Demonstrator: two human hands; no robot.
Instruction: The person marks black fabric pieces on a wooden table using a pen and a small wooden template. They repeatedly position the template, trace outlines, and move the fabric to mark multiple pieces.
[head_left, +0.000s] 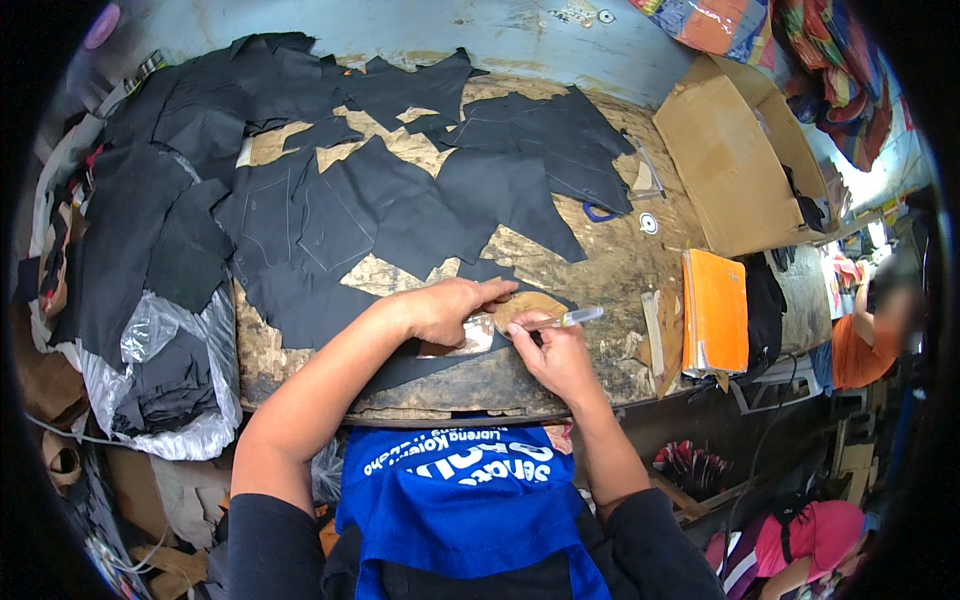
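My right hand [548, 357] pinches a slim pen [575, 317] with a clear barrel, its tip end at the edge of a brown card template [528, 303]. Fingers stretched out, my left hand [452, 308] lies flat over the template's left side. A pale, shiny patch [472, 338] shows just below that hand; whether it belongs to the template I cannot tell. Under both lies a black sheet of material [420, 372], leather or cloth, near the table's front edge. Beyond my hands spread several black pieces [330, 215], some marked with thin light outlines.
The worn wooden table [640, 270] carries an orange book or folder [715, 310] and a cardboard box [735, 160] at the right. Blue-handled scissors [598, 212] lie near the black pieces. A clear plastic bag [200, 400] holds black scraps at left. Other people are at the far right.
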